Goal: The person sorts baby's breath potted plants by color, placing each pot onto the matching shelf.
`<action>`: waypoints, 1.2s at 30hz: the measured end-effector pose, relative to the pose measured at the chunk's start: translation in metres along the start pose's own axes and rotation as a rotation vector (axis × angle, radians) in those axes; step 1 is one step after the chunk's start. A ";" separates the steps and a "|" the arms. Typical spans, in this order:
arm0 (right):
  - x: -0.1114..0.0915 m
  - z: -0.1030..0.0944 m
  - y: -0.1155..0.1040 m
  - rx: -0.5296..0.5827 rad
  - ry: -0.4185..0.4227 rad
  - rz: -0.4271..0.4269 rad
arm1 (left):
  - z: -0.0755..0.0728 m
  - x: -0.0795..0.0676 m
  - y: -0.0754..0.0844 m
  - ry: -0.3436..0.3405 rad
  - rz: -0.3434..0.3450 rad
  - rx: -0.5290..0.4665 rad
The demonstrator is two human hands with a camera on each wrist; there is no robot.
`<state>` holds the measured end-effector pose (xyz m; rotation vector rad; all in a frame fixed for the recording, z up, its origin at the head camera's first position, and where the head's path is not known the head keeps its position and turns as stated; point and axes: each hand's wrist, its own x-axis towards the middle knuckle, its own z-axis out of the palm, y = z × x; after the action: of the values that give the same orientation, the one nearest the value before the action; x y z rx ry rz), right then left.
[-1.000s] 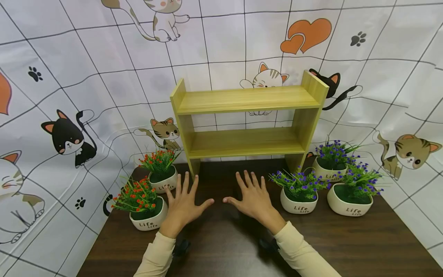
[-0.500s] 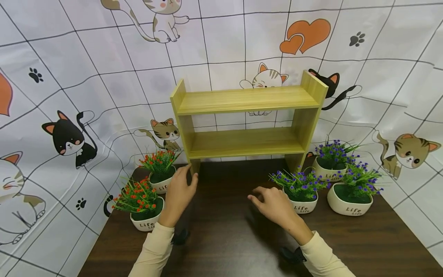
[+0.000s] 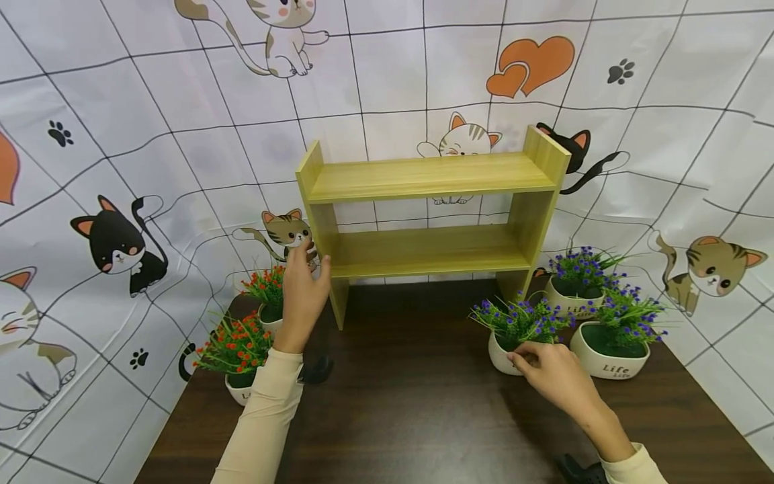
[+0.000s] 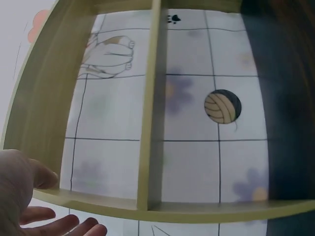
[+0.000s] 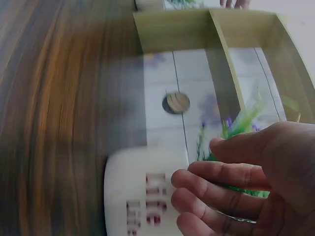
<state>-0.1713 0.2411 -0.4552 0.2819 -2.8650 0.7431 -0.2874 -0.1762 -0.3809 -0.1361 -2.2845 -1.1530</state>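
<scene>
A two-tier wooden shelf stands at the back of the dark table. My left hand is raised beside its left side panel, thumb and fingers spread apart. In the left wrist view the thumb of that left hand overlaps the panel's inner side, with the other fingers beyond the front edge. My right hand is in front of a white "Life" pot of purple flowers, hiding part of it. The right wrist view shows its fingers loosely bent close over the pot, nothing between them.
Two more pots of purple flowers stand at the right. Two pots of orange-red flowers are at the left, partly behind my left arm. A wall sheet printed with cats hangs behind the shelf.
My left hand has risen from above the table toward the shelf's left panel. The right hand has moved right to the front purple flower pot, its spread fingers now loosely bent.
</scene>
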 end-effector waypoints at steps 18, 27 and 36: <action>-0.004 -0.002 0.058 0.084 0.030 0.139 | 0.008 0.017 -0.009 0.009 0.021 -0.051; 0.009 0.017 0.076 0.362 -0.116 0.153 | 0.010 0.019 -0.012 0.042 0.007 -0.046; 0.013 0.028 0.087 0.409 -0.082 0.184 | 0.005 0.025 -0.011 0.040 -0.045 -0.112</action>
<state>-0.2068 0.3006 -0.5166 0.0992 -2.8160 1.3850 -0.3140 -0.1827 -0.3779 -0.1045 -2.1990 -1.2959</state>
